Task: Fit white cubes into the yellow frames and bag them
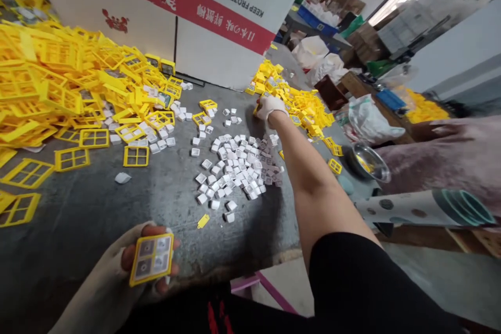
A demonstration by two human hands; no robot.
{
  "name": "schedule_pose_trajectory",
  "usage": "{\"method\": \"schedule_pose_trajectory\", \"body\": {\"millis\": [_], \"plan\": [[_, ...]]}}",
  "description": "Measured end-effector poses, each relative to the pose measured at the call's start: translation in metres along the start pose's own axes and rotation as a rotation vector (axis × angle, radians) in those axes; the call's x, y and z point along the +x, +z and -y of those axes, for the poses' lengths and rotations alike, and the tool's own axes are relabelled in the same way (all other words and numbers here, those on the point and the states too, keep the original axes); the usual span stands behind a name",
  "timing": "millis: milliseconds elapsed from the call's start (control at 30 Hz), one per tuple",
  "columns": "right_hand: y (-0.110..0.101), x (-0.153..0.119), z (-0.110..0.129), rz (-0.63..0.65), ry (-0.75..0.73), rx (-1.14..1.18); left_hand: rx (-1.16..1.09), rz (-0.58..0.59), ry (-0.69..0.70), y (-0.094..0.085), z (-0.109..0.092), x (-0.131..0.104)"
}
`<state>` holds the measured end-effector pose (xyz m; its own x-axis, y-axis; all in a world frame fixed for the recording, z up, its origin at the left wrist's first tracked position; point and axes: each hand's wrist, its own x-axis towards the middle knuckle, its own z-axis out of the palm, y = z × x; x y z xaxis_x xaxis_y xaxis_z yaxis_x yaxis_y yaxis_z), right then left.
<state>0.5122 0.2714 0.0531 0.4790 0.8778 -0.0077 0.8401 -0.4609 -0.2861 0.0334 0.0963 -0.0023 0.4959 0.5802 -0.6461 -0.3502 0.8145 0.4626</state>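
My left hand (136,266), in a white fingerless glove, grips a yellow frame (152,259) by its edges, near the table's front edge. Four pale square pieces fill the frame's openings. My right hand (271,106), in a white glove, is stretched far across the table beside a heap of yellow pieces (307,104). Its fingers are curled, and the thing in them, if any, is hidden; a bit of yellow shows by the fingertips. Loose white square pieces (235,167) are scattered between the two hands. A small yellow tag-like piece (203,221) lies in front of them.
A large heap of yellow window-like frames (58,78) covers the left of the table (97,209). A printed white carton (156,21) stands at the back. To the right are a metal bowl (368,162), a patterned sleeve (422,209) of another person, and plastic bags (371,120).
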Motion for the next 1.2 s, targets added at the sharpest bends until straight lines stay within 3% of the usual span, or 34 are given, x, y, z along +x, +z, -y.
{"method": "schedule_pose_trajectory", "body": {"millis": [100,200,267,367,500,633,733,800,900,967,1067,1200], "plan": [[0.007,-0.055,0.031,0.062,-0.151,0.144,0.056,0.01,0.091,0.015,0.0,-0.001],[0.027,-0.148,0.065,0.282,-0.543,0.452,0.073,0.147,0.121,0.022,-0.001,-0.002],[0.04,-0.209,0.085,0.473,-0.752,0.548,0.054,0.212,0.213,0.019,0.003,-0.008],[0.056,-0.265,0.103,0.58,-0.831,0.393,0.041,0.225,0.282,0.002,0.016,-0.029],[0.061,-0.278,0.106,0.411,-0.757,0.011,0.015,0.069,0.301,-0.024,0.036,-0.066],[0.053,-0.281,0.102,0.286,-0.66,-0.256,-0.029,-0.043,0.316,-0.037,0.046,-0.086],[0.049,-0.281,0.105,0.213,-0.8,-0.357,-0.057,-0.047,0.293,-0.038,0.048,-0.088],[0.048,-0.276,0.109,0.247,-0.958,-0.402,-0.078,-0.041,0.28,-0.038,0.049,-0.087],[0.047,-0.272,0.116,0.336,-1.058,-0.335,-0.107,-0.015,0.312,-0.039,0.051,-0.088],[0.042,-0.282,0.119,0.271,-1.085,-0.139,-0.112,0.035,0.342,-0.039,0.053,-0.089],[0.026,-0.316,0.121,0.12,-1.159,0.142,-0.107,0.132,0.376,-0.038,0.056,-0.091],[0.01,-0.358,0.125,0.087,-1.21,0.116,-0.09,0.133,0.396,-0.029,0.057,-0.093]]}}
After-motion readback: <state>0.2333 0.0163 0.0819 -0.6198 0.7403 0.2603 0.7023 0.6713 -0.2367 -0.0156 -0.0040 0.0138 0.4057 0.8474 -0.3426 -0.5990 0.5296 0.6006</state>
